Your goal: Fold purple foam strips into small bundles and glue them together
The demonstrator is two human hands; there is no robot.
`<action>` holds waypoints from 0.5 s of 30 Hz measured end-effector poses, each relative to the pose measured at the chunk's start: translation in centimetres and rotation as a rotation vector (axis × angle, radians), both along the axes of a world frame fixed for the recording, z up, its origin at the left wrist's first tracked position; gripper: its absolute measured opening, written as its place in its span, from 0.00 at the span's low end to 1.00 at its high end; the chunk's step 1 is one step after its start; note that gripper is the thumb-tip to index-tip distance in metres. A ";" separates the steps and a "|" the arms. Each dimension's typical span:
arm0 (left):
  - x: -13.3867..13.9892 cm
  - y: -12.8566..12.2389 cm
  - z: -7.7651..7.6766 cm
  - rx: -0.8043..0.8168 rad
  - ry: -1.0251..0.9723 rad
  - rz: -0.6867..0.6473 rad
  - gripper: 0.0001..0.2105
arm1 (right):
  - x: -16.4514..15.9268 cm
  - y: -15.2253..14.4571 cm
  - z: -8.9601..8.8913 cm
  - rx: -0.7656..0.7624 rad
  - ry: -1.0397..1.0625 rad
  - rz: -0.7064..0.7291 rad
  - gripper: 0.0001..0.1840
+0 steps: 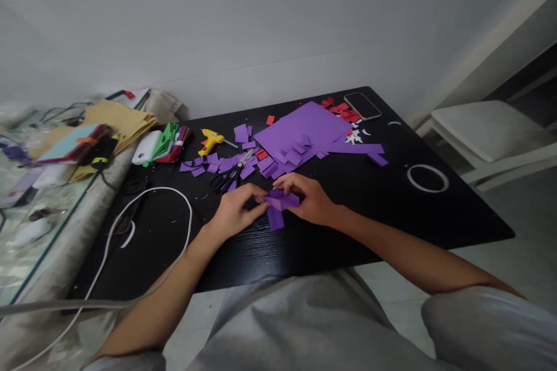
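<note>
Between my two hands is a folded purple paper piece (275, 219) with several flaps, held just above the table's front half. My left hand (238, 208) pinches its left edge between thumb and fingers. From the other side my right hand (311, 200) grips it, fingers closed over the right part. Just beyond my left hand lie black-handled scissors (235, 173), blades pointing away to the right. Small purple paper pieces (221, 162) are scattered past the hands, several of them resting on a large purple sheet (300, 124).
A yellow glue gun (210, 141) lies at the back left, near green and red folded material (170, 145). A white cable (190, 226) loops across the left side. Red scraps (343, 110) and a phone (362, 105) sit at the back right. A white ring (428, 178) lies farther right.
</note>
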State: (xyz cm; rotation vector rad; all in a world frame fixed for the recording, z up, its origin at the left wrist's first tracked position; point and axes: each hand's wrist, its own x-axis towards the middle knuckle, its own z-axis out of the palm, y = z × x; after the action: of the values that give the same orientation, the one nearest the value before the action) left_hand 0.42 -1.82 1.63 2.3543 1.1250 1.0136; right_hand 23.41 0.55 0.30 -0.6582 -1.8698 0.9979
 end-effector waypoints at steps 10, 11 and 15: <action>-0.3 -0.2 1.9 -0.145 -0.042 -0.147 0.09 | 0.4 -0.2 0.2 0.047 -0.030 0.038 0.07; -0.2 -0.2 2.1 -0.182 -0.079 -0.143 0.09 | 0.4 -0.2 0.2 0.083 -0.044 0.034 0.05; 0.7 0.3 2.1 -0.445 -0.167 0.046 0.12 | 0.1 -0.2 0.1 0.226 -0.106 0.040 0.05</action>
State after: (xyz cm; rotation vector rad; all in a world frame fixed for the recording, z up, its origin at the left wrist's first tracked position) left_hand 1.16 -1.52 3.75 1.8683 1.1996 0.8499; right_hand 23.51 0.35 0.38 -0.5496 -2.0583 0.7743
